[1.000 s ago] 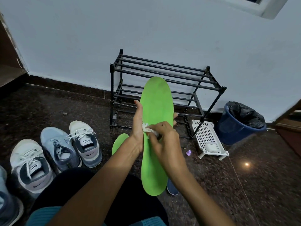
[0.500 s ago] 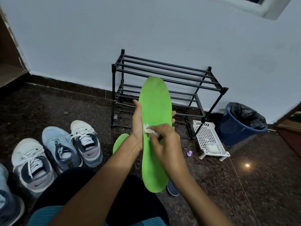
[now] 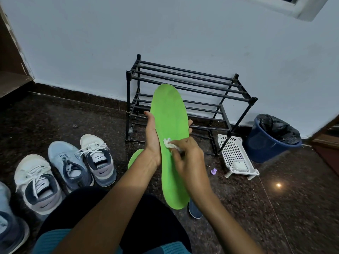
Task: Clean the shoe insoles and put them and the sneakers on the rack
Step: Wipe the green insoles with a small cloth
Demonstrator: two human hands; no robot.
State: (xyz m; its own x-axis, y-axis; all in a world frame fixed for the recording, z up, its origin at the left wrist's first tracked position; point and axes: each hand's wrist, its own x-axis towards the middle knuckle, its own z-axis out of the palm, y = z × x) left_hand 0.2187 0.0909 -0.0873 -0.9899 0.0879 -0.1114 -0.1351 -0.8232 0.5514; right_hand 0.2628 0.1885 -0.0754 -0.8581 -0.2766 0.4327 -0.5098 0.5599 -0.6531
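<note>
**Green insole wiped in mid-air, rack bare behind it**

The green insole (image 3: 171, 125) stands nearly upright in the middle of the frame, toe end up and heel end down. It is held off the floor in front of the black rack (image 3: 128, 92).

The left hand (image 3: 151, 138) grips it from behind at mid-length. The thumb lies along the left edge and the fingers (image 3: 190, 123) wrap round to show at the right edge, clamped on the insole.

The right hand (image 3: 189, 158) comes in from the lower right. Its fingers are pinched together on a small white wad (image 3: 167, 143), which is pressed against the insole's face just beside the left palm.

A second green insole (image 3: 134, 158) lies on the dark stone floor (image 3: 284, 208), partly hidden behind the left wrist.

A dark blue rounded piece (image 3: 194, 210) shows below the heel of the held insole; what it is I cannot tell.

At the lower left, sneakers stand on the floor in a row:
- a white sneaker (image 3: 99, 160) nearest the rack
- a light blue sneaker (image 3: 67, 162) touching it
- another white one (image 3: 36, 182)
- a blue one (image 3: 9, 226) cut off by the frame edge

Right of the rack sit a white perforated tray (image 3: 232, 149) and a blue bin (image 3: 262, 149) with a black liner. A small purple piece (image 3: 213, 171) lies near the tray.
</note>
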